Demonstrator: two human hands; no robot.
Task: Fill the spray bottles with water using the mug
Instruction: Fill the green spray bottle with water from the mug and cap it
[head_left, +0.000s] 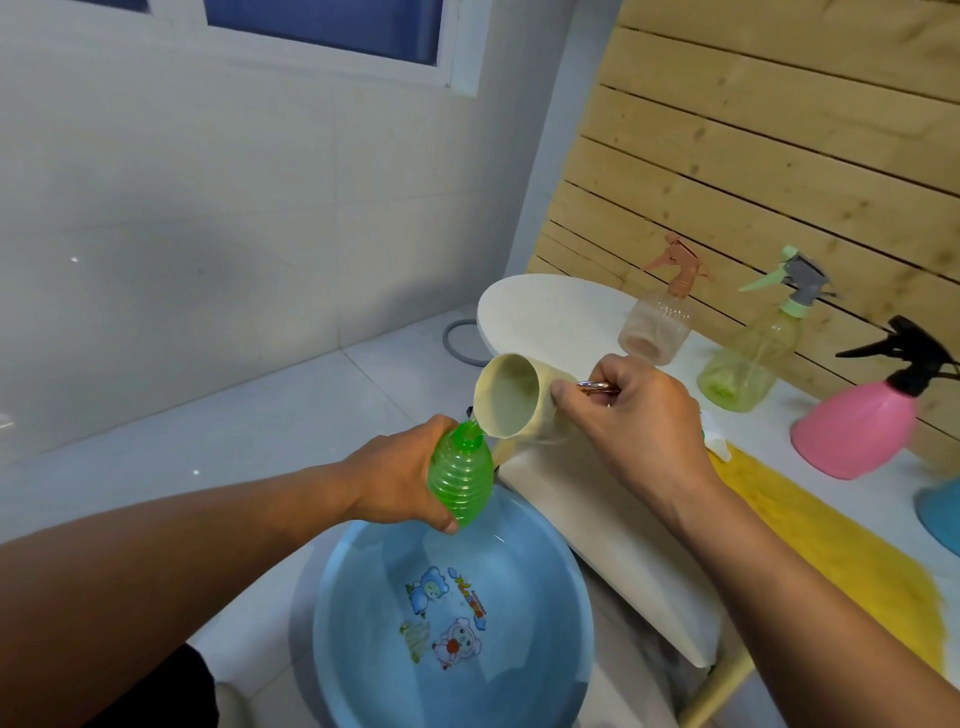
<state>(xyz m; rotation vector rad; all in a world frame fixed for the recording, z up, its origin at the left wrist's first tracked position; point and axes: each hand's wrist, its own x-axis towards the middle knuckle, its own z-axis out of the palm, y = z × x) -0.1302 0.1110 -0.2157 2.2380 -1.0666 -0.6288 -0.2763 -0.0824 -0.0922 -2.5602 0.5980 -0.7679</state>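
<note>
White table, mug tipped at green bottle mouth

Tilted cream mug at green bottle mouth

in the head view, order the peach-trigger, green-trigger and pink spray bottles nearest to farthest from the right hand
From the right hand:
1. Peach-trigger bottle, just beyond it on the table.
2. Green-trigger bottle, farther right.
3. Pink bottle, far right, near the table's edge.
</note>
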